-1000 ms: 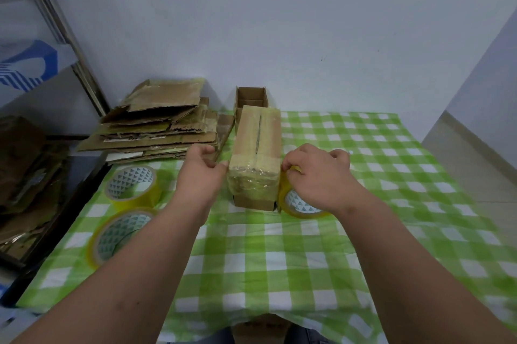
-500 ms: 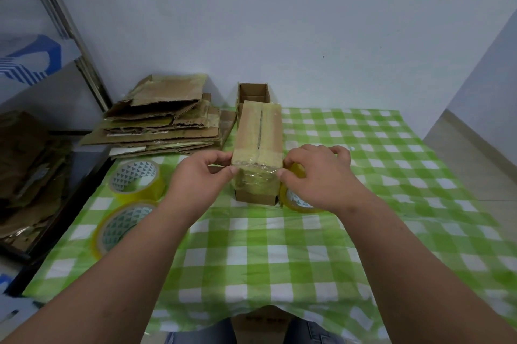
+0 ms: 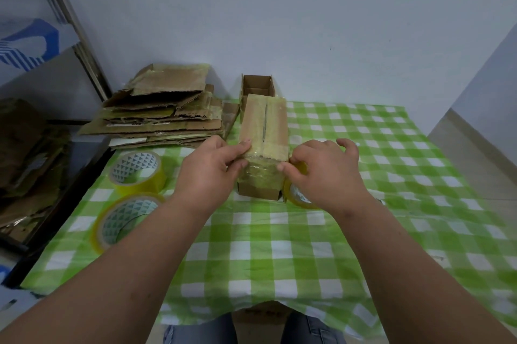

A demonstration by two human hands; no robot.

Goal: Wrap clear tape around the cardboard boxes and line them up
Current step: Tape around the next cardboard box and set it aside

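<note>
Taped box (image 3: 264, 131) (open box (image 3: 257, 86) behind)

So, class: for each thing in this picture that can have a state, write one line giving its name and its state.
Closed cardboard box: lies flat, near end wrapped in clear tape.
Open cardboard box: behind it, top open.
Left hand: thumb pressing the box's top edge.
Right hand: gripping the tape roll.
Tape roll: on edge beside the box.
Two spare tape rolls: lying on the tablecloth.
Flattened cardboard: stacked.
</note>
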